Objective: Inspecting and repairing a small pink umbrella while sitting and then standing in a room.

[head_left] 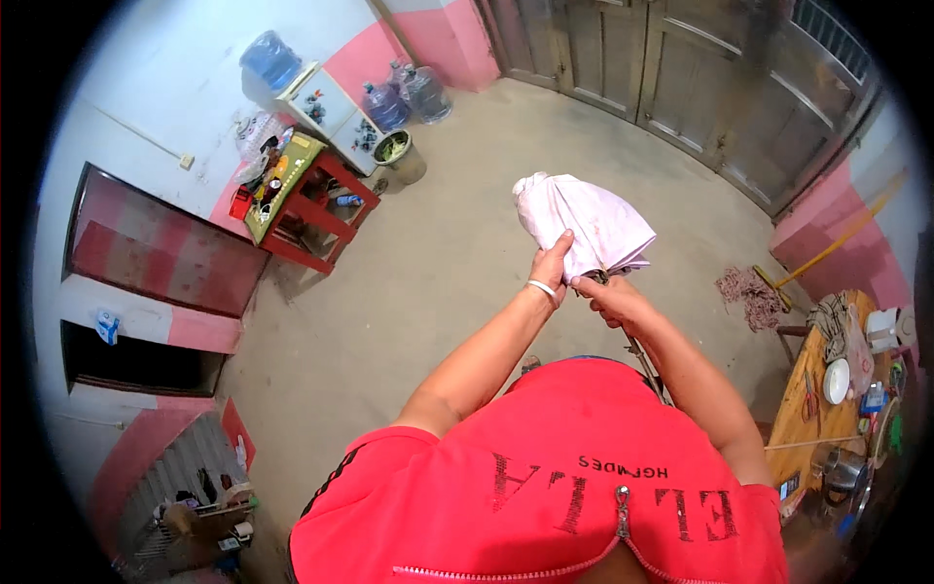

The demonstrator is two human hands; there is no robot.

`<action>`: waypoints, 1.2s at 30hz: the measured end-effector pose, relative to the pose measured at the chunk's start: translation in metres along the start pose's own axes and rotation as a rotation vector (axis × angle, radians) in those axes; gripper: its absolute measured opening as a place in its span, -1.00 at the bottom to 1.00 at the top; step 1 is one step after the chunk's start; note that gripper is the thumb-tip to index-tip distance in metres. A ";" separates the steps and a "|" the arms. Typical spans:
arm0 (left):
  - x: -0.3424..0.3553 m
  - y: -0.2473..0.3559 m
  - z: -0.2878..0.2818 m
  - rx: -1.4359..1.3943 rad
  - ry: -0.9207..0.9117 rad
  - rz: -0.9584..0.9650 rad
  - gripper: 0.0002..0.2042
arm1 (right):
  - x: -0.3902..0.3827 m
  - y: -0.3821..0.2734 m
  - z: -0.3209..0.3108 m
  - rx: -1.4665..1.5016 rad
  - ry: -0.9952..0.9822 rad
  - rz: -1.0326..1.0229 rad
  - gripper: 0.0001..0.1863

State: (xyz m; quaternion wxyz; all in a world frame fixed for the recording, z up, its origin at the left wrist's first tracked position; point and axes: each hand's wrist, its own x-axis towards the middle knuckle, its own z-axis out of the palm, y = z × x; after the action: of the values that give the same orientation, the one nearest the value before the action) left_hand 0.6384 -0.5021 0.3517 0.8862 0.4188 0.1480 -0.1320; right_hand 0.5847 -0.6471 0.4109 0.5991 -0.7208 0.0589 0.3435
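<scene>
A pale pink umbrella, its cloth loosely gathered in folds, is held out in front of me over the floor. My left hand, with a white band at the wrist, grips the near left side of the cloth, thumb on top. My right hand is closed at the near edge of the cloth, where the dark rib ends come together. A thin shaft runs from under that hand back toward my body. The fingers of both hands are partly hidden.
To the left, a red table carries clutter, beside a water dispenser, large bottles and a bucket. A mop leans at the right near a crowded wooden table. Large doors close off the far side.
</scene>
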 end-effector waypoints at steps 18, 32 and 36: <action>-0.051 0.114 -0.085 0.140 0.119 0.072 -0.60 | -0.005 -0.019 0.011 -0.289 0.167 -0.374 -0.65; -0.047 0.036 -0.051 -0.282 0.077 0.112 -0.56 | -0.018 -0.003 0.036 -0.979 0.359 -0.508 -0.61; -0.035 0.025 -0.055 -0.251 -0.015 0.154 -0.56 | -0.022 -0.012 0.028 -0.895 0.458 -0.419 -0.51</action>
State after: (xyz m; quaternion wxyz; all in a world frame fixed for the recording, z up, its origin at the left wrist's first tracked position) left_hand 0.6063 -0.4399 0.3492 0.9402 0.3136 0.1241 -0.0474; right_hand 0.5620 -0.6262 0.4323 0.2610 -0.9582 -0.1089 0.0423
